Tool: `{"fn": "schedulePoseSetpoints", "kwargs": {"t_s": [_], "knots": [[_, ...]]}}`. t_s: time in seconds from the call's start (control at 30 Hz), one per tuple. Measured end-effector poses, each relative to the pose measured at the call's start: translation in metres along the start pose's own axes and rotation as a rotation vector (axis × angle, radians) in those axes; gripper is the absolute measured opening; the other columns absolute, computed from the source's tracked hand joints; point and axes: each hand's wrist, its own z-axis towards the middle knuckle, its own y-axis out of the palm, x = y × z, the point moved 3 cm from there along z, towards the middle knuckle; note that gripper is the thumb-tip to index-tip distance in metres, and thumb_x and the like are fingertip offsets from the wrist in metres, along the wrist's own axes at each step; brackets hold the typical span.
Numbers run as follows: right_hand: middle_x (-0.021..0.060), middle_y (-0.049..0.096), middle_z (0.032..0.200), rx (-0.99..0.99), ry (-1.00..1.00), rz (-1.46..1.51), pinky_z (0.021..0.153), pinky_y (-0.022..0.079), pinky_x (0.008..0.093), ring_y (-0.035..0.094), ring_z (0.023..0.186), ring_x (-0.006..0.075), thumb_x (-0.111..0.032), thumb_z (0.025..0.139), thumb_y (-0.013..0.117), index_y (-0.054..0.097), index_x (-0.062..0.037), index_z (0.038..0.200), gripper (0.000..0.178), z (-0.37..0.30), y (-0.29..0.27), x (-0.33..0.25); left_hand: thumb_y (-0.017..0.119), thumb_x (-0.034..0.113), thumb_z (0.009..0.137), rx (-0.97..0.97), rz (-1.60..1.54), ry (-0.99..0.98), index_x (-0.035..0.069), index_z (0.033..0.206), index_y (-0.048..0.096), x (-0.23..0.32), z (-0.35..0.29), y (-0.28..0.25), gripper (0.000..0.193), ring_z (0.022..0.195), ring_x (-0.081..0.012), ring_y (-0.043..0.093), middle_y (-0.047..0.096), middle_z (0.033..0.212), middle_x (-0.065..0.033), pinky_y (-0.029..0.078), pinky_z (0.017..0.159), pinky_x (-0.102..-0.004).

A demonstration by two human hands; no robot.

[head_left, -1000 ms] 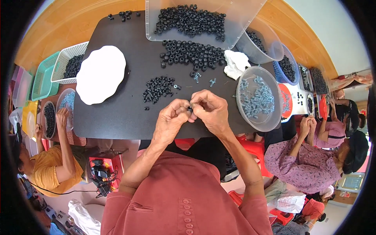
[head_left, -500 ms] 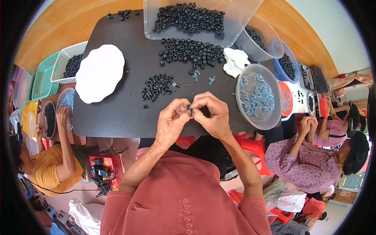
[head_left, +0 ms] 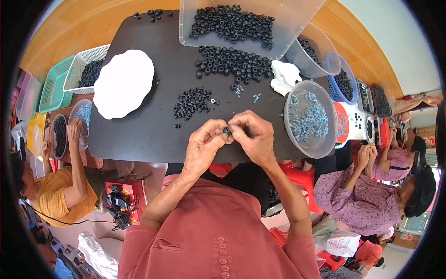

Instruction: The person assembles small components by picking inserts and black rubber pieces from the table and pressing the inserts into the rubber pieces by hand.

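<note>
My left hand (head_left: 202,142) pinches a small round black piece with a hole in its end (head_left: 226,130) between thumb and fingertips. Close against it on the right, my right hand (head_left: 256,139) has its thumb and forefinger pressed together; whatever lies between them is hidden. Both hands are above the near edge of the dark table (head_left: 134,139). Just beyond them is a pile of smaller black parts (head_left: 191,103), with a few bluish bits that look like coil springs (head_left: 239,91). A heap of larger round black pieces (head_left: 232,63) lies farther back.
A clear bowl of bluish spring-like pieces (head_left: 332,116) stands at right, by a crumpled white cloth (head_left: 284,76). A large clear bin (head_left: 283,23) holds black pieces at the back. A white scalloped plate (head_left: 123,83) lies left. Other people work on both sides.
The black piece has turned so its holed end shows, and my right fingertips have shifted slightly up off it. The whole view has shifted a little.
</note>
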Motion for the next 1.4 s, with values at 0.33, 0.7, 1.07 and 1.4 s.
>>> {"fn": "schedulePoseSetpoints", "kwargs": {"t_s": [0.33, 0.7, 1.07, 1.4], "knots": [[0.0096, 0.063, 0.087, -0.184, -0.277, -0.637, 0.062, 0.052, 0.0317, 0.064, 0.067, 0.0220, 0.001, 0.077, 0.065, 0.065, -0.0008, 0.093, 0.017, 0.062, 0.017, 0.000, 0.056, -0.001, 0.089, -0.010, -0.084, -0.013, 0.002, 0.100, 0.059, -0.003, -0.007, -0.008, 0.013, 0.085, -0.0077, 0.059, 0.053, 0.087, 0.0017, 0.047, 0.075, -0.0225], [0.0060, 0.063, 0.078, -0.191, -0.086, -0.605, 0.061, 0.051, 0.0300, 0.064, 0.064, 0.0183, 0.001, 0.074, 0.065, 0.064, -0.0004, 0.091, 0.016, 0.047, 0.002, -0.007, 0.056, -0.002, 0.089, -0.001, -0.061, 0.016, 0.001, 0.103, 0.060, -0.004, -0.003, -0.008, 0.014, 0.085, -0.0068, 0.058, 0.060, 0.089, 0.0001, 0.048, 0.077, -0.0228], [0.0087, 0.067, 0.092, -0.068, -0.033, 0.000, 0.067, 0.053, 0.0238, 0.066, 0.074, 0.0119, 0.006, 0.078, 0.065, 0.066, 0.0026, 0.090, 0.013, -0.001, -0.003, -0.003, 0.056, -0.004, 0.089, 0.004, -0.062, -0.001, 0.001, 0.098, 0.060, -0.002, 0.000, 0.000, 0.011, 0.083, -0.0074, 0.057, 0.055, 0.087, 0.0010, 0.048, 0.076, -0.0227], [0.0090, 0.067, 0.093, -0.044, -0.101, -0.072, 0.071, 0.053, 0.0253, 0.065, 0.078, 0.0130, 0.007, 0.079, 0.066, 0.068, 0.0024, 0.096, 0.018, -0.006, -0.005, -0.007, 0.058, -0.001, 0.089, 0.024, 0.033, 0.025, 0.000, 0.097, 0.059, -0.003, 0.003, 0.005, 0.007, 0.080, -0.0039, 0.052, 0.053, 0.084, 0.0036, 0.046, 0.073, -0.0205]]}}
